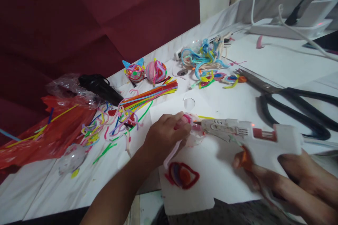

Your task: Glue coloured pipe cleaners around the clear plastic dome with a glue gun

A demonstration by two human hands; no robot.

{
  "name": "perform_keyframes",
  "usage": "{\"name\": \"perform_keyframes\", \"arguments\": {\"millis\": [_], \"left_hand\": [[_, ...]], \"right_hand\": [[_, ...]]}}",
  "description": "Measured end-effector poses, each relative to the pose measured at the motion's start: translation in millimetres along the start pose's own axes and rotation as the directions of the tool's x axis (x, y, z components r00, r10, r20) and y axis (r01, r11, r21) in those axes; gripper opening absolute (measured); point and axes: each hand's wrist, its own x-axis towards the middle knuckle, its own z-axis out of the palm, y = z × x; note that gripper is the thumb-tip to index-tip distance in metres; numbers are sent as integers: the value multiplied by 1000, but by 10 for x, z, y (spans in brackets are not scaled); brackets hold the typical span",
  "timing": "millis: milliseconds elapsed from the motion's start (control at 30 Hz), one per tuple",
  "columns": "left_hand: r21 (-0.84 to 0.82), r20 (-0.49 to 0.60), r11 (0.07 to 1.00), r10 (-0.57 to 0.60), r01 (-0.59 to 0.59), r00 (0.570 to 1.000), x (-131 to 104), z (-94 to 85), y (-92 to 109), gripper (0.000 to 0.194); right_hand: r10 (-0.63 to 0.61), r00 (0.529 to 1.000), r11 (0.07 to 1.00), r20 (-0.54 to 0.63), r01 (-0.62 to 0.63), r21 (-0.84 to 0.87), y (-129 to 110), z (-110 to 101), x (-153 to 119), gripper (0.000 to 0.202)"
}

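Observation:
My left hand (165, 137) pinches a small pink coiled piece (184, 120) over a clear, pinkish plastic form (194, 137), and a pale pink strand hangs below the fingers. My right hand (266, 177) is wrapped round the handle of a white glue gun (237, 130), a finger on its orange trigger. The gun's nozzle points left and lies right beside the pink piece; whether they touch is hard to tell. Below my left hand, a red-edged eye shape (183, 175) with an orange centre rests on white card (206, 193).
Large black-handled scissors (287, 95) lie at the right. Colourful stems (150, 95), two decorated balls (134, 73) and tangled yarn (206, 56) are behind the hands. Red plastic (60, 130) covers the left. A power strip (290, 30) with cables sits at the back right.

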Motion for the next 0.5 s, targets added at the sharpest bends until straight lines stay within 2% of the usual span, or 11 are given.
{"name": "perform_keyframes", "arguments": {"millis": [133,367,433,500], "left_hand": [[7,12,1000,-6,6,1000,0,-5,4,13],[7,9,1000,-3,3,1000,-9,-2,-3,13],[6,1,1000,6,-6,1000,-7,0,-7,13],[2,-10,1000,13,-13,1000,-4,1,-9,12]], "right_hand": [[3,996,998,87,-9,68,22,-9,-71,43],[25,992,995,123,-37,94,156,-5,-210,55],[-32,992,998,121,24,64,171,2,-224,52],[-165,981,986,101,166,-6,202,11,-234,53]]}}
